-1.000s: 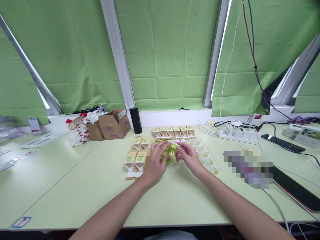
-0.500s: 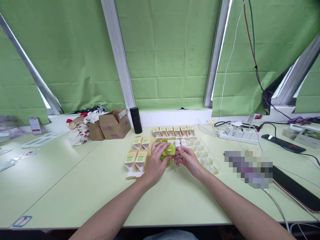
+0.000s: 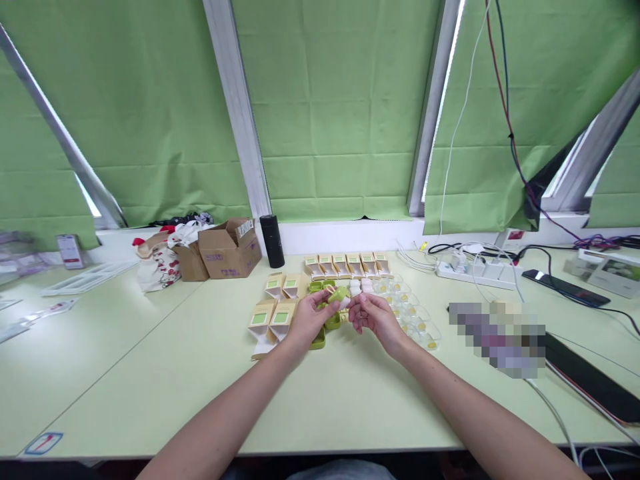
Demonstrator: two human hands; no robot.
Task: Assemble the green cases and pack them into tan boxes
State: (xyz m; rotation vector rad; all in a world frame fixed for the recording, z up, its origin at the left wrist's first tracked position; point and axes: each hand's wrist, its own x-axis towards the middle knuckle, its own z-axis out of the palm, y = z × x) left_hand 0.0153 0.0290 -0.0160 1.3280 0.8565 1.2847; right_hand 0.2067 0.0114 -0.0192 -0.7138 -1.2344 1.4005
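My left hand [image 3: 306,321] pinches a small green case [image 3: 339,294] a little above the pale green table [image 3: 150,373]. My right hand [image 3: 376,320] meets it from the right, fingers curled on a small white piece [image 3: 347,304] at the case's edge. More green cases [image 3: 320,339] lie under my left hand. Tan cartons with green labels [image 3: 273,319] stand to the left. Another row of cartons [image 3: 349,265] lines the back. Clear trays with yellow bits [image 3: 417,323] run to the right.
An open cardboard box [image 3: 230,249] and a black cylinder [image 3: 271,241] stand at the back left beside a printed bag [image 3: 159,265]. A white power strip [image 3: 475,269] with cables, a black phone [image 3: 573,287] and a dark flat device [image 3: 595,385] lie on the right.
Both hands have lifted slightly. The green case has risen and tilted between my fingers, and a white piece now shows at its right edge.
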